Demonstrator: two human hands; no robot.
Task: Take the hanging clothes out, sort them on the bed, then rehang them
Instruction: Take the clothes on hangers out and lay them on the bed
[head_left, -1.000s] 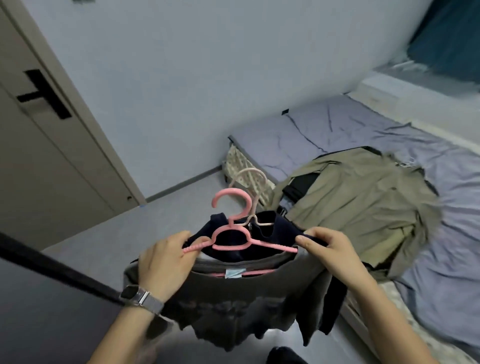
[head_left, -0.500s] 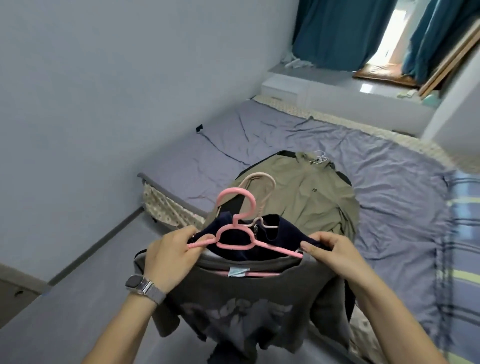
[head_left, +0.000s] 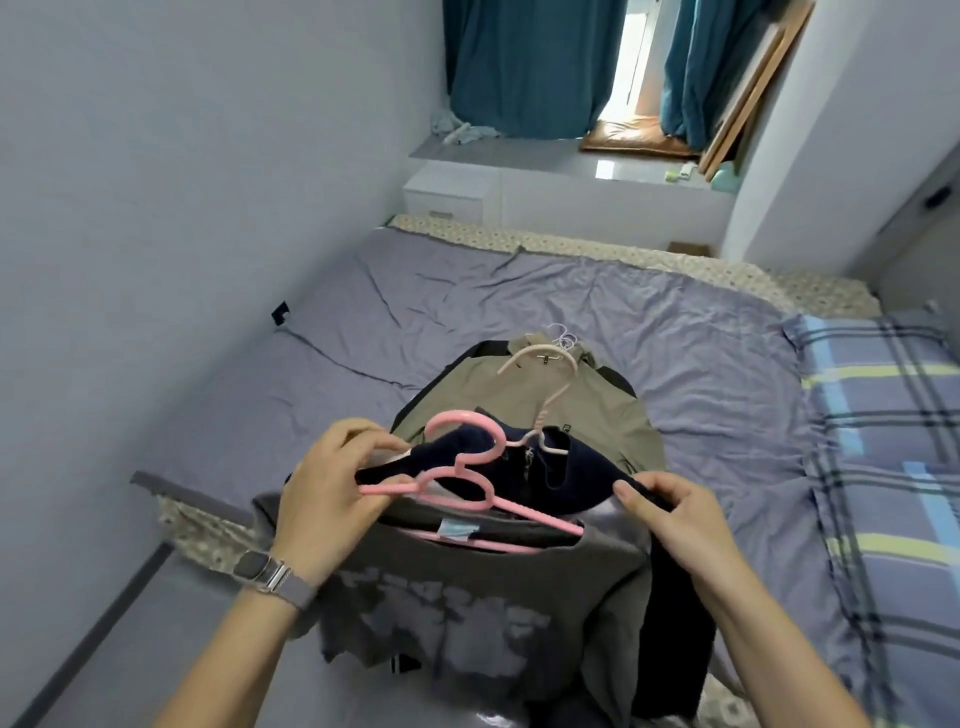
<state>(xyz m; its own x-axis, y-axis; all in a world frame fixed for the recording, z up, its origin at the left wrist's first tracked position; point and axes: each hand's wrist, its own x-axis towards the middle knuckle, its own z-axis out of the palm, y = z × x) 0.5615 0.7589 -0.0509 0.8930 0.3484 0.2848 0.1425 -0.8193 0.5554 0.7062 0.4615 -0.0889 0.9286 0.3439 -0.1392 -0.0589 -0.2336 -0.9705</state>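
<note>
I hold a bundle of hangered clothes in front of me, over the near edge of the bed (head_left: 701, 353). My left hand (head_left: 332, 493) grips the left shoulder of a grey printed T-shirt (head_left: 467, 597) on a pink hanger (head_left: 467, 467). My right hand (head_left: 670, 519) pinches the right shoulder of a navy garment (head_left: 561, 478) on a cream hanger (head_left: 550, 384) just behind. An olive jacket (head_left: 571, 405) lies flat on the lilac sheet beyond the bundle.
A plaid pillow or blanket (head_left: 883, 441) covers the bed's right side. A grey wall (head_left: 182, 208) runs along the left, with a strip of floor (head_left: 104, 649) beside the bed. Behind the bed are a white drawer unit (head_left: 447, 192) and teal curtains (head_left: 519, 62).
My view has swung right from the door to the bed, facing it squarely. The bundle has come over the bed edge, and both hands keep their hold.
</note>
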